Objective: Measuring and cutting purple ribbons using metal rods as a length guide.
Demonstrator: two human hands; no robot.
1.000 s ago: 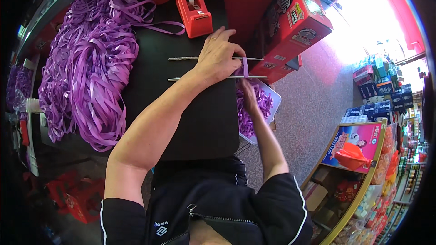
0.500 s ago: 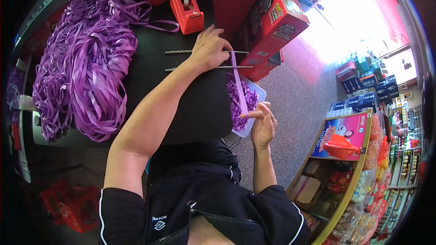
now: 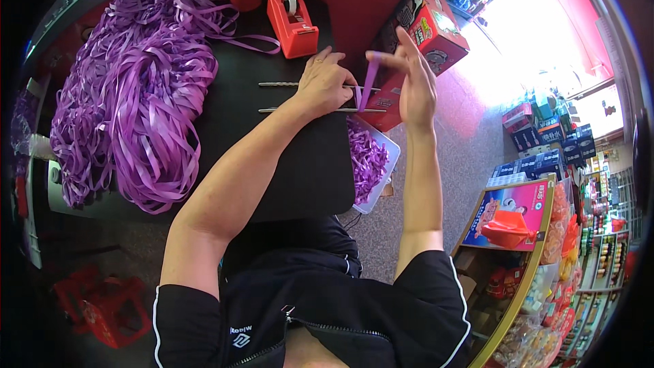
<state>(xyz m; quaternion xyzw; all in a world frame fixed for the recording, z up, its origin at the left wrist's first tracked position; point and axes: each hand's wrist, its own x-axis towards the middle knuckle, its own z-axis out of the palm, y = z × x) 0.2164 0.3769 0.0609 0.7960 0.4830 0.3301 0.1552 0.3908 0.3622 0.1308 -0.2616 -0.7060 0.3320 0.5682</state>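
Note:
Two thin metal rods [image 3: 271, 110] lie roughly parallel on the black tabletop, their right ends past its edge. My left hand [image 3: 325, 85] rests over both rods, closed on one end of a short purple ribbon [image 3: 366, 92] near the rod tips. That ribbon bends around the nearer rod and rises to my right hand [image 3: 417, 88], which is raised beyond the table's right edge. The ribbon is caught at the fingers of the right hand, whose other fingers point up. Below the rod ends, a white bin [image 3: 390, 170] holds many cut purple ribbon pieces [image 3: 366, 157].
A big heap of purple ribbon [image 3: 150, 95] covers the left of the black tabletop [image 3: 300, 170]. A red tape dispenser [image 3: 293, 24] stands at the back. Red boxes [image 3: 439, 34] are stacked right of the table. A display shelf [image 3: 507, 286] stands right; a red stool [image 3: 112, 313] lower left.
My right hand has risen from beside the bin to above the rod ends, bringing the ribbon up around the nearer rod. My left hand stays over the rods.

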